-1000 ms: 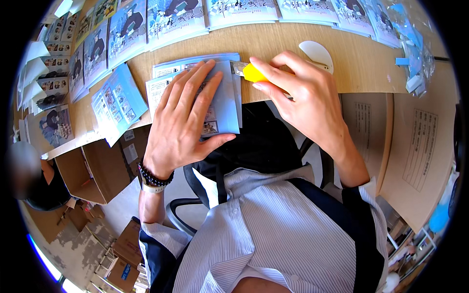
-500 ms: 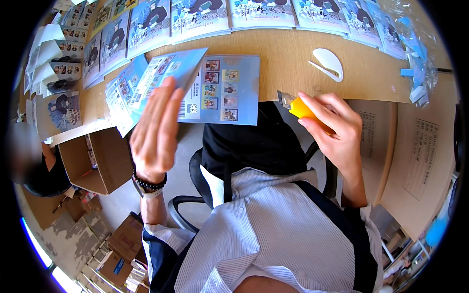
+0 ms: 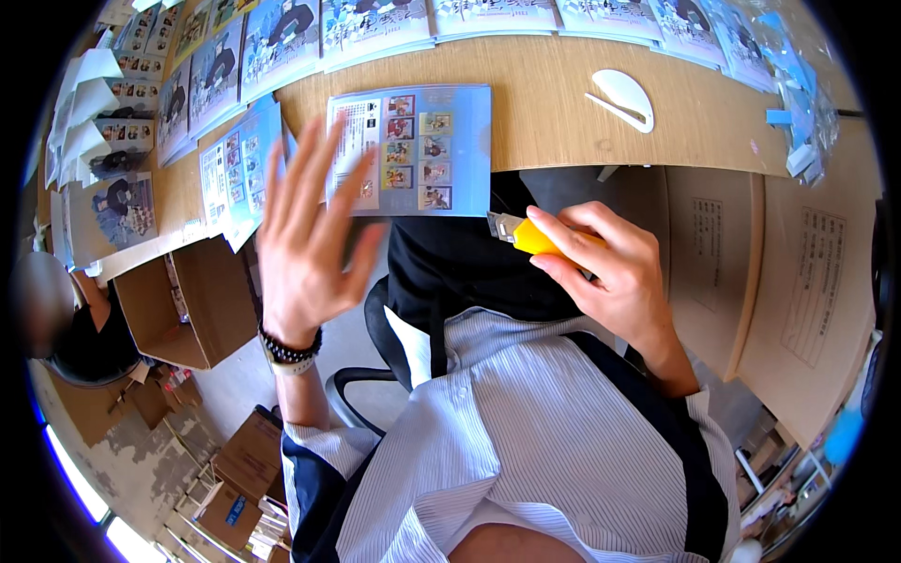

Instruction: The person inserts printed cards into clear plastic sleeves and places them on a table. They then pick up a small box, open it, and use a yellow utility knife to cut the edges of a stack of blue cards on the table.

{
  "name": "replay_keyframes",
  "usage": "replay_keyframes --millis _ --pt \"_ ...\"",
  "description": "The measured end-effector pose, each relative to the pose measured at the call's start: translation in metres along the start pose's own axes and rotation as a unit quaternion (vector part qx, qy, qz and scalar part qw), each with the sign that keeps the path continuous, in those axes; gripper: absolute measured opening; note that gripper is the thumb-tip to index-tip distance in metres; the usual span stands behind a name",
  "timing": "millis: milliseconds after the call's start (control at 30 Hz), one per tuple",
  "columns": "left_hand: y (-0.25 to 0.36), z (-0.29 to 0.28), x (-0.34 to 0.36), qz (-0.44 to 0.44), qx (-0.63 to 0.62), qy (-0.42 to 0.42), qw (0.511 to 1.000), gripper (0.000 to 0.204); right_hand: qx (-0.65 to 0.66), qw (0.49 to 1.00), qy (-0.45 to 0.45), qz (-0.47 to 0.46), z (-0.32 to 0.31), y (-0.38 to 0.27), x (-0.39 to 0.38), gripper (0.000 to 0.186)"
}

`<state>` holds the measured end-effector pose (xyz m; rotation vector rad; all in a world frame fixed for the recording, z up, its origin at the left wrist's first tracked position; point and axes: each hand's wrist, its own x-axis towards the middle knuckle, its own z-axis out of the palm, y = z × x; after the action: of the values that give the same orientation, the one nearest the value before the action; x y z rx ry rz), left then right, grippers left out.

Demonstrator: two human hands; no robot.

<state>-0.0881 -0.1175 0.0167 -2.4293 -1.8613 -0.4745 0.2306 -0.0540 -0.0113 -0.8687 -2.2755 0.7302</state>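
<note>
A yellow utility knife (image 3: 538, 236) is in my right hand (image 3: 610, 267). Its blade points left and lies close to the lower right corner of a blue printed packet (image 3: 460, 150); whether they touch I cannot tell. That packet lies flat at the table's front edge, slightly overhanging it, with small pictures in rows on its face. My left hand (image 3: 314, 249) is open, fingers spread and somewhat blurred, over the packet's left side, holding nothing. Left of it lie more blue packets (image 3: 239, 164), fanned and partly behind my fingers.
A row of illustrated packets (image 3: 375, 33) lines the table's far side. A white slitter (image 3: 627, 98) lies right of centre. Clear plastic wrap with blue pieces (image 3: 805, 122) sits far right. An open carton (image 3: 202, 305) and another person (image 3: 80, 319) are at left; large cardboard panels (image 3: 788, 281) stand at right.
The packet that my left hand held tilted has left its grasp, and that hand has opened. My right hand has brought the knife left and nearer to me, towards the flat packet's corner.
</note>
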Motion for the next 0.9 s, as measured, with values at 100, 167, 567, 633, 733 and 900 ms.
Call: replay_keyframes --millis 100,167,567,633,733,900 --pt "0.021 0.01 0.041 0.055 -0.033 -0.075 0.995 0.072 -0.009 1.0 -0.009 0.01 0.0 -0.004 -0.001 0.044" --pt "0.022 0.027 0.05 0.06 -0.028 -0.078 0.995 0.076 -0.019 1.0 0.001 0.015 0.001 -0.004 -0.003 0.045" --pt "0.031 0.046 0.052 0.031 0.015 -0.043 0.998 0.072 -0.041 0.998 0.02 0.031 0.006 0.0 -0.003 0.047" --pt "0.031 0.047 0.051 0.03 0.013 -0.042 0.999 0.071 -0.041 0.999 0.014 0.032 0.005 0.0 -0.003 0.048" --pt "0.032 0.047 0.05 0.027 0.009 -0.041 0.999 0.071 -0.044 0.999 0.016 0.025 0.004 0.0 -0.003 0.049" --pt "0.032 0.048 0.05 0.025 0.004 -0.038 0.999 0.071 -0.065 0.998 0.012 0.023 0.002 -0.004 -0.001 0.049"
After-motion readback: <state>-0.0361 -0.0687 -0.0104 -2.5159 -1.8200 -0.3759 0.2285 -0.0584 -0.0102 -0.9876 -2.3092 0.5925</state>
